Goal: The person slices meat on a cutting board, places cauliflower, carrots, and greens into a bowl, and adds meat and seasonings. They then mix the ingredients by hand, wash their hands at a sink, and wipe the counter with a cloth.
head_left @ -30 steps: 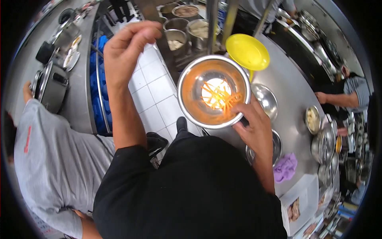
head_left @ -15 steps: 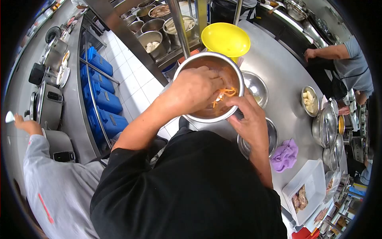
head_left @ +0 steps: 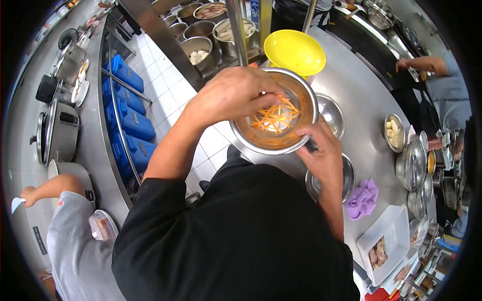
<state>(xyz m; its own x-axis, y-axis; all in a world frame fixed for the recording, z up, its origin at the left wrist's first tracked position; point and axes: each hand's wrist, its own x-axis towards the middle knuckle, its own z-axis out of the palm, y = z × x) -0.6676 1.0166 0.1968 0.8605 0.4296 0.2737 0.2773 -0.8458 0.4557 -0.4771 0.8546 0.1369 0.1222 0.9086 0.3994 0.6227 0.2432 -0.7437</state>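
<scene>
My right hand (head_left: 321, 150) grips the near rim of a steel mixing bowl (head_left: 251, 135) smeared with orange sauce, held over the edge of a steel counter (head_left: 361, 110). Inside the bowl lie thin orange carrot strips (head_left: 275, 119) over something white. My left hand (head_left: 233, 95) reaches in over the bowl's far-left rim, its fingertips at the strips; whether it pinches any is hidden by the fingers.
A yellow plate (head_left: 294, 51) sits just beyond the bowl, empty steel bowls (head_left: 331, 114) beside it, a purple cloth (head_left: 361, 198) and a white tray (head_left: 384, 246) nearer. Steel tubs of ingredients (head_left: 198, 47) stand on a rack. A person in grey (head_left: 75, 236) works left; another person's arm (head_left: 424, 65) is at far right.
My left hand came down from above the floor into the bowl and now sits at the strips, which show more openly. The person in grey moved lower left.
</scene>
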